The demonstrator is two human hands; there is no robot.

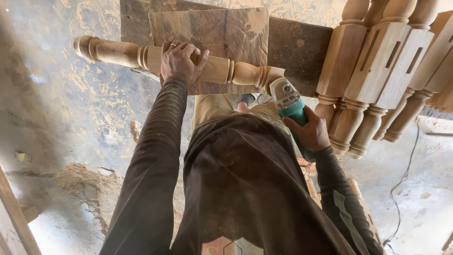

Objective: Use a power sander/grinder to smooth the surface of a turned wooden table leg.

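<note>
We see the board worktop (292, 45) at twelve o'clock, with a stack of turned legs (377, 75) leaning at two o'clock. Across the boards lies the turned wooden leg (118, 53), pinned by our left hand (180, 60), which is closed over its square middle. Our right hand (309, 132) is wrapped around the green angle grinder (289, 101), its head touching the leg's right end. If the left grip slackens, we judge the leg could roll and the grinder kick toward the nearby stack.

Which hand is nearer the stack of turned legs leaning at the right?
Right. The right hand grips the green grinder just beside the stack of turned legs; the left hand holds the leg being sanded, farther left.
</note>
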